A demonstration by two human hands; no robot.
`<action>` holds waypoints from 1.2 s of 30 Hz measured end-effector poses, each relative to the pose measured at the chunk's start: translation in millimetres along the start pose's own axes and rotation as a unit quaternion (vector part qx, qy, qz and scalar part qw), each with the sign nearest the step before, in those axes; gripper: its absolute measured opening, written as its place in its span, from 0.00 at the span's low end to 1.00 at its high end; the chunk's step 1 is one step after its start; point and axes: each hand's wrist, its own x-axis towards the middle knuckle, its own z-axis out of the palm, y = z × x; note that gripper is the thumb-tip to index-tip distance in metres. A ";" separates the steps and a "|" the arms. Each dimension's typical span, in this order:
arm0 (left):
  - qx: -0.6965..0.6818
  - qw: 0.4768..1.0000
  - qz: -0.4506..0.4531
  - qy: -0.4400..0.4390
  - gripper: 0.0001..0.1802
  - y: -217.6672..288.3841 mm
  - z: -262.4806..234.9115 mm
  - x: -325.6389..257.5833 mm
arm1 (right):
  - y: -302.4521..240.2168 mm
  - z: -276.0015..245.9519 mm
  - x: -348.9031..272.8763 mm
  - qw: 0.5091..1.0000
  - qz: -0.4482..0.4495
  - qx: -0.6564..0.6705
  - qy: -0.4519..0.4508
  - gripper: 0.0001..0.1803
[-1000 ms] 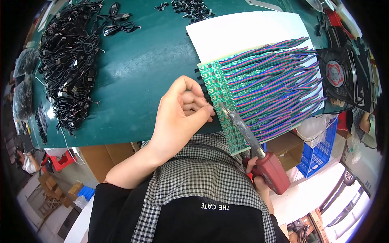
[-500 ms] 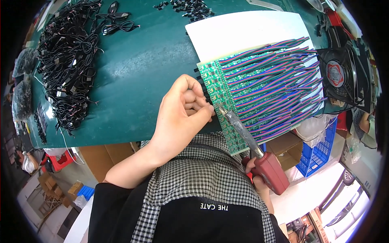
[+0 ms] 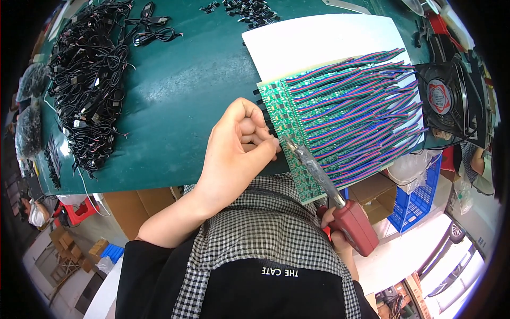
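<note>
A panel of green circuit boards (image 3: pixel 276 101) lies on a white board (image 3: pixel 329 40), with rows of multicoloured wires (image 3: pixel 356 109) running off to the right. Small black parts (image 3: pixel 269 125) stick out along the panel's left edge. My left hand (image 3: pixel 231 151) is closed there, thumb and fingertips together against the edge; whatever they pinch is hidden. My right hand (image 3: pixel 340 236), partly covered by the tool, grips a soldering iron (image 3: pixel 357 226) with a dark red handle. The iron's tip rests at or just above the boards, close to my left fingertips.
Black USB cables (image 3: pixel 90 85) are heaped on the left of the green table (image 3: pixel 186 69). Small black connectors (image 3: pixel 252 11) lie at the far edge. A black fan (image 3: pixel 449 98) stands right of the wires. Below the table are a blue crate (image 3: pixel 417 196) and a cardboard box (image 3: pixel 372 196).
</note>
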 end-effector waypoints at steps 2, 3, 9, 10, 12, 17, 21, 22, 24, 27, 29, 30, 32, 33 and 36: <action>0.011 1.000 0.001 -0.007 0.12 -0.5 0.1 -0.9 | 0.6 0.8 1.4 1.000 0.002 0.011 -0.004 0.41; 0.003 1.000 0.001 0.004 0.13 -0.7 1.4 -0.4 | 0.5 1.1 1.8 1.000 0.003 0.010 -0.004 0.41; -0.006 1.000 0.004 0.015 0.13 -1.4 2.4 0.4 | 2.5 0.1 -3.3 1.000 0.006 -0.002 -0.002 0.41; -0.010 1.000 0.003 0.014 0.13 -1.4 2.6 0.5 | 2.4 0.3 -4.5 1.000 0.016 -0.007 0.004 0.41; -0.009 1.000 0.005 0.012 0.13 -2.4 2.0 1.5 | 1.3 -0.1 -6.0 0.999 0.028 -0.016 0.011 0.41; -0.006 1.000 0.013 0.015 0.13 -4.3 2.2 1.6 | -1.2 -2.6 -1.6 0.997 0.067 0.020 -0.016 0.40; 0.003 1.000 0.009 0.017 0.13 -5.0 1.8 1.6 | -7.2 -4.8 12.5 0.991 -0.047 -0.120 -0.042 0.39; 0.006 1.000 0.009 0.021 0.13 -5.3 1.8 1.1 | -5.8 -4.9 11.5 0.995 -0.033 -0.089 -0.042 0.39; 0.007 1.000 0.008 0.012 0.13 -5.1 0.7 1.4 | -5.8 -5.8 5.6 0.997 -0.016 -0.061 -0.040 0.39; 0.010 1.000 0.007 0.003 0.13 -4.3 0.5 1.7 | -5.6 -7.3 -6.0 0.998 0.048 -0.035 -0.021 0.39; 0.012 1.000 0.006 0.002 0.13 -4.1 0.4 1.9 | -6.6 -6.6 -7.3 0.999 0.052 -0.002 0.006 0.39; 0.015 1.000 0.005 0.003 0.13 -4.2 0.5 1.9 | -6.9 -5.9 -6.8 0.999 0.052 -0.002 0.006 0.39; 0.018 1.000 0.004 0.005 0.13 -4.5 0.8 1.8 | -8.7 -4.7 -4.0 0.998 0.066 -0.008 0.005 0.39; 0.016 1.000 0.005 0.006 0.13 -4.7 1.1 1.7 | -9.8 -5.1 -1.9 0.998 0.065 -0.007 0.004 0.39; 0.015 1.000 0.004 0.007 0.13 -4.0 1.1 2.0 | -12.3 -6.4 0.5 0.997 0.061 -0.037 -0.016 0.39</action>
